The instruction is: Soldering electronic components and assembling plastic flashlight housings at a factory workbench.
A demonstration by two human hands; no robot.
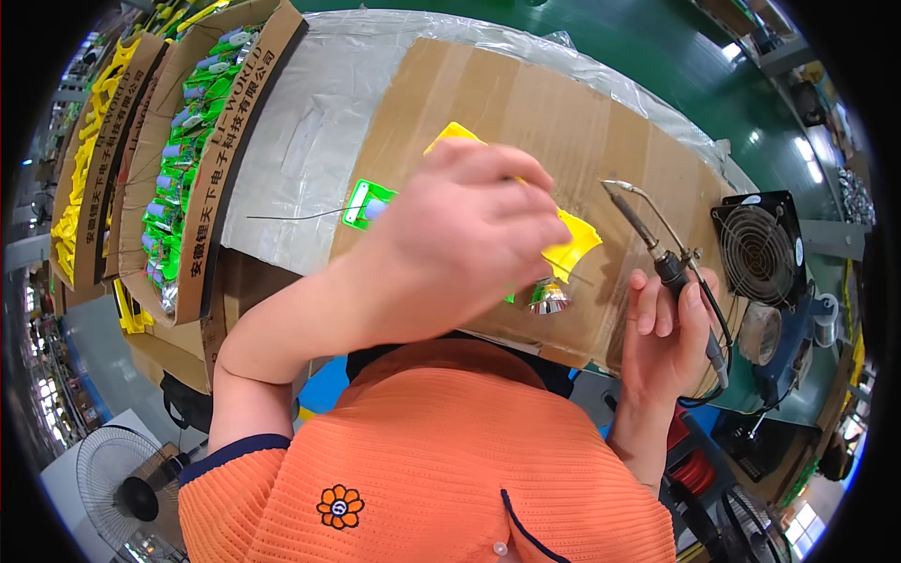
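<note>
My right hand holds a soldering iron by its black handle, tip pointing up and away; a thin bent metal tube runs alongside it. My left hand reaches across the cardboard sheet, smeared by motion, its fingers bent, and I cannot tell whether they grip anything. Beneath and beyond it lie yellow plastic pieces. A green plastic housing with a blue-grey cylinder and a dark wire peeks out left of this hand, which hides the rest. Close to the near edge sits a shiny reflector cup.
At the left, one cardboard box holds several green assemblies; another holds yellow parts. A black fan stands right of the cardboard work sheet, beside a blue device with a solder spool. A cable hangs from the iron.
</note>
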